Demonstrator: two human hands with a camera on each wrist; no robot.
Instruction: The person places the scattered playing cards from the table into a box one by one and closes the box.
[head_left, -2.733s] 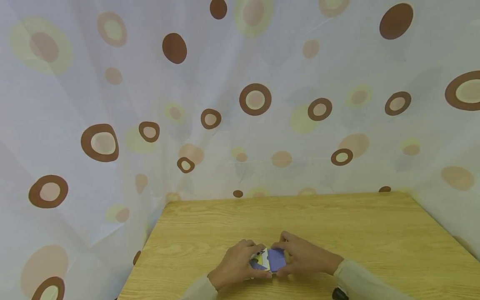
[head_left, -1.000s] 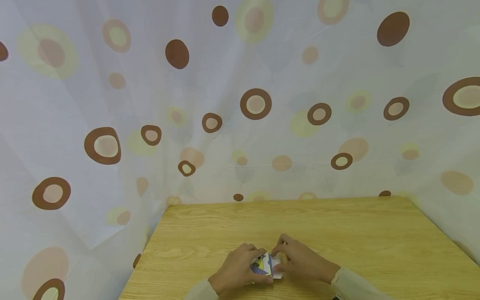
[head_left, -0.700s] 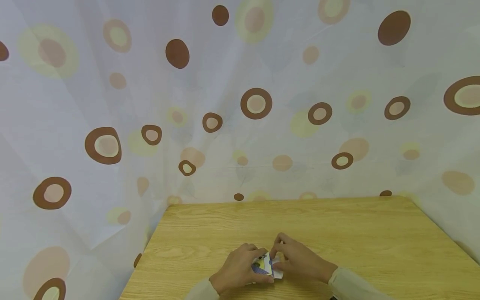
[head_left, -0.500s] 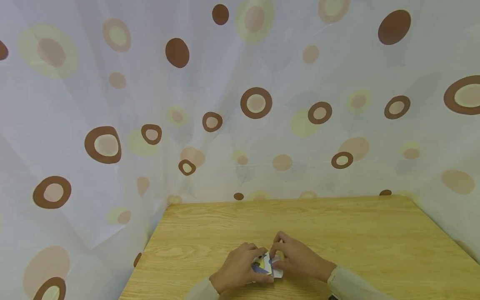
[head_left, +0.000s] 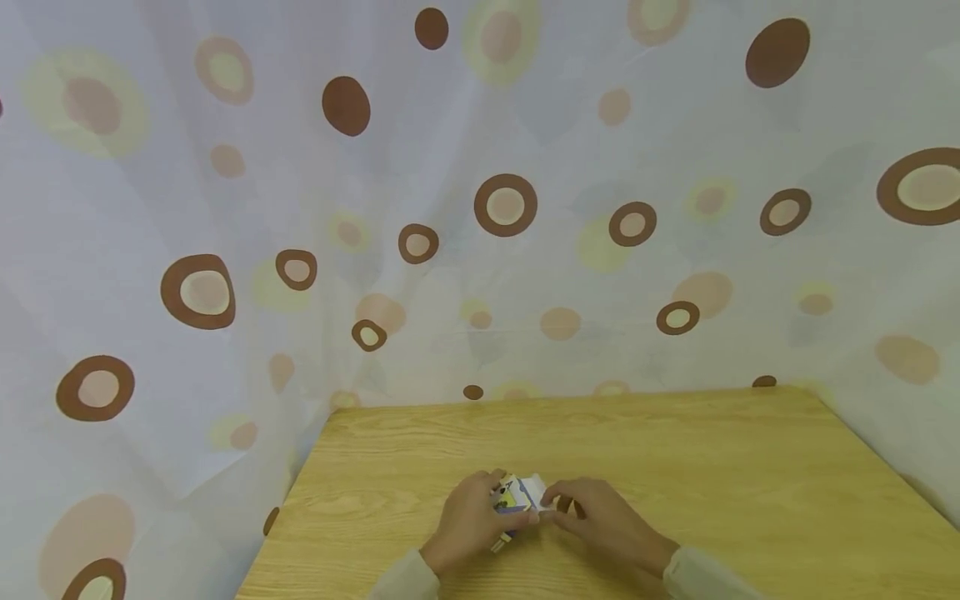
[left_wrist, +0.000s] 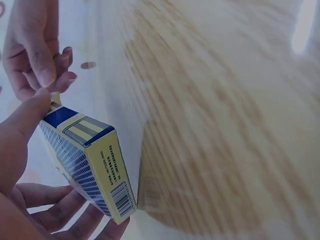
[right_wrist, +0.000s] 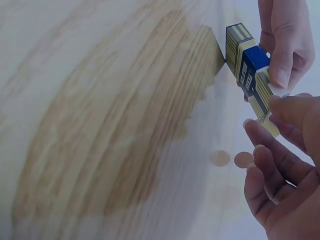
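Observation:
A small playing-card box point(head_left: 513, 495) with a letter A, a yellow patch and blue edges is in my left hand point(head_left: 468, 518), thumb along the near side and fingers at the far side. Its barcode end point(left_wrist: 117, 187) faces the left wrist camera, tilted over the table. A white flap point(head_left: 536, 487) sticks out from the box's right end. At that flap, the thumb and index finger of my right hand point(head_left: 609, 523) pinch the edge, with the other fingers loosely curled. Striped blue and cream sides of the box point(right_wrist: 245, 62) show in the right wrist view. The box's inside is hidden.
The wooden table point(head_left: 675, 450) lies under both hands. A pale curtain point(head_left: 450, 150) with brown and beige circles surrounds the table at the back and both sides.
Earlier a purple-blue panel showed at my right hand; a white flap then appeared there. Since half a second ago the box has turned and shifted slightly away, and my right fingers have moved along the flap.

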